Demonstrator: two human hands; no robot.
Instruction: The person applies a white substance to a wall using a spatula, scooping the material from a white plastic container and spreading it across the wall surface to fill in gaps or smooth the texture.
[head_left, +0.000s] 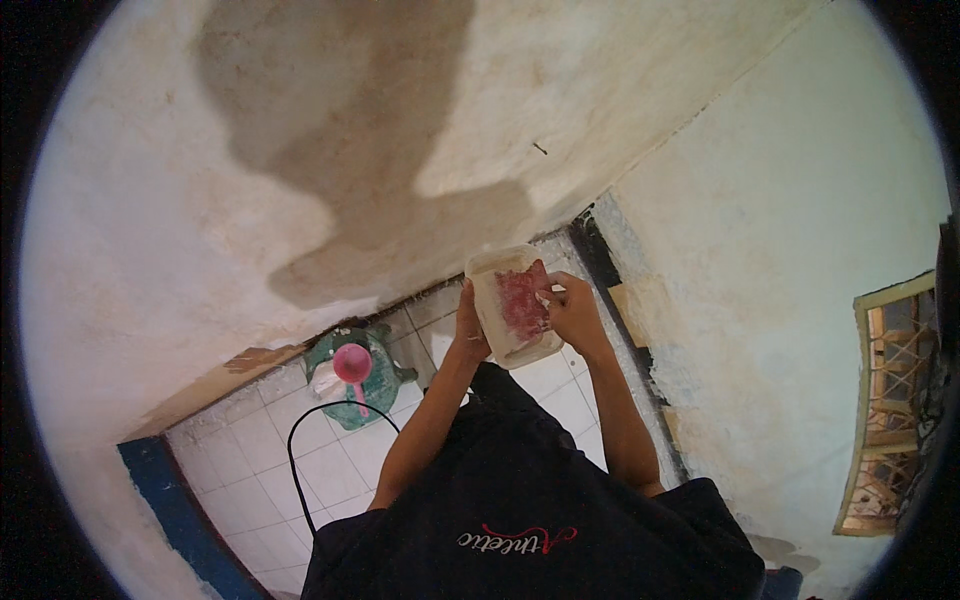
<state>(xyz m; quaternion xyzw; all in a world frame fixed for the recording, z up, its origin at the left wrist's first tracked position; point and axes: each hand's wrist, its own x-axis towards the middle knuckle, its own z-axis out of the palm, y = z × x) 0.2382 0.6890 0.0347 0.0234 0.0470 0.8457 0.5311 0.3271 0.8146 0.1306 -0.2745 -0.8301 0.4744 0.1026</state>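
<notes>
In front of my chest, my left hand (pixel 470 325) is wrapped around the side of a whitish translucent plastic tub (pixel 487 300). The tub is rectangular and smeared inside with pale residue. My right hand (pixel 576 312) pinches the edge of a flat red scraper (pixel 520 302), which is coated with whitish smears and lies over the tub's opening. Some white paste shows at the right fingertips. How much material is in the tub, I cannot tell.
A patchy cream wall (pixel 130 220) rises ahead and meets a right-hand wall (pixel 760 230) at a corner. A green stool (pixel 385 375) bearing a pink dipper (pixel 352 364) stands on white floor tiles (pixel 290 450). A black cable (pixel 292 450) loops at my left; a framed window opening (pixel 885 400) is at right.
</notes>
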